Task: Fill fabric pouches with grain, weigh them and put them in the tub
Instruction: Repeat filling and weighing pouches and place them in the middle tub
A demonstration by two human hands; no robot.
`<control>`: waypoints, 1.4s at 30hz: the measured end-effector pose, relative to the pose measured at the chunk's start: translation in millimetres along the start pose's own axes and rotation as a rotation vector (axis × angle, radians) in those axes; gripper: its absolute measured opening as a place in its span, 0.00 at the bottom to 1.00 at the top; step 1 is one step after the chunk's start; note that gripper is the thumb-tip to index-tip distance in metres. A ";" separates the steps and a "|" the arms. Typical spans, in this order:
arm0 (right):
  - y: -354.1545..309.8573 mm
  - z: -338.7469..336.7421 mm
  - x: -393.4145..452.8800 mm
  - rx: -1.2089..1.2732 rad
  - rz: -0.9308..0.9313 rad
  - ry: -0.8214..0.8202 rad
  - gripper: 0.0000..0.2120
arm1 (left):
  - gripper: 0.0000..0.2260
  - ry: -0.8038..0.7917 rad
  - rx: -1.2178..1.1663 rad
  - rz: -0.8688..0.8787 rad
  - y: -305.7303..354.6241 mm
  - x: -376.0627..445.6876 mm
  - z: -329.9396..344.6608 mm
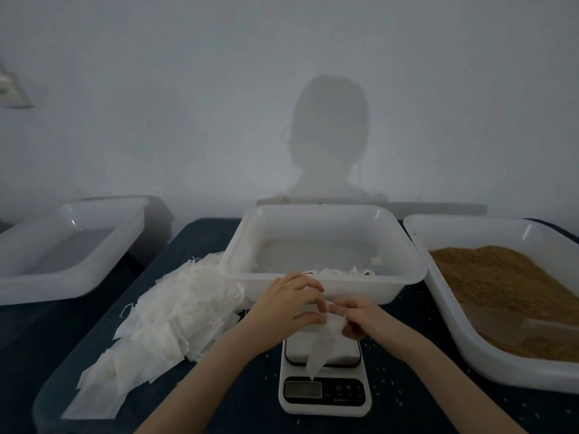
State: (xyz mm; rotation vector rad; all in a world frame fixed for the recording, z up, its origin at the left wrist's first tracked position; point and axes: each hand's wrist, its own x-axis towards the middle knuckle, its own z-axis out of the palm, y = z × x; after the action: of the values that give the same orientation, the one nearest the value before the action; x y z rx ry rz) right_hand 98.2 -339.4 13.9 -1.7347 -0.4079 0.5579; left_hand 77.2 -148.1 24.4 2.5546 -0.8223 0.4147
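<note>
Pinching a white pouch (324, 339) between left hand (289, 303) and right hand (357, 317), both grips clamped on it, above scale (324, 393), tub (326, 239) at twelve o'clock, grain (501, 283) at three o'clock.

A: how are the hands sitting here?

B: both bare forearms come up from the bottom edge and angle in toward each other, so the hands meet near the middle. The person's bare left hand (289, 300) is palm down, fingers bent, thumb and fingertips coming together at its right side.

A: and the other one?

B: the person's bare right hand (355, 317) is right up against it, fingers curled in, pinching the top of a small white fabric pouch (322, 343) that hangs down limp. Left fingertips touch that same top edge, looks like a pinch too.
</note>
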 end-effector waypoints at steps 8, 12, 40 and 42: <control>-2.4 2.0 0.5 -0.096 -0.034 0.048 0.14 | 0.04 -0.058 -0.183 -0.085 10.8 -4.4 4.1; -2.4 0.1 -2.5 -0.158 -0.039 0.046 0.15 | 0.06 -0.094 -0.092 -0.051 13.3 -4.2 5.3; -20.1 -4.0 -9.7 -0.822 -0.207 0.278 0.10 | 0.13 0.248 -0.121 -0.064 18.0 -0.9 19.5; -20.8 -6.6 -10.0 -0.755 -0.200 0.291 0.08 | 0.25 0.152 -0.243 -0.157 17.8 -2.2 19.7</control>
State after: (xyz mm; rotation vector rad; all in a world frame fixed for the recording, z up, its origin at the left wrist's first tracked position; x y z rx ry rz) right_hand 94.2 -345.4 36.7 -2.4142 -0.6237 -0.0215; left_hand 67.7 -169.6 11.8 2.3096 -0.5742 0.4254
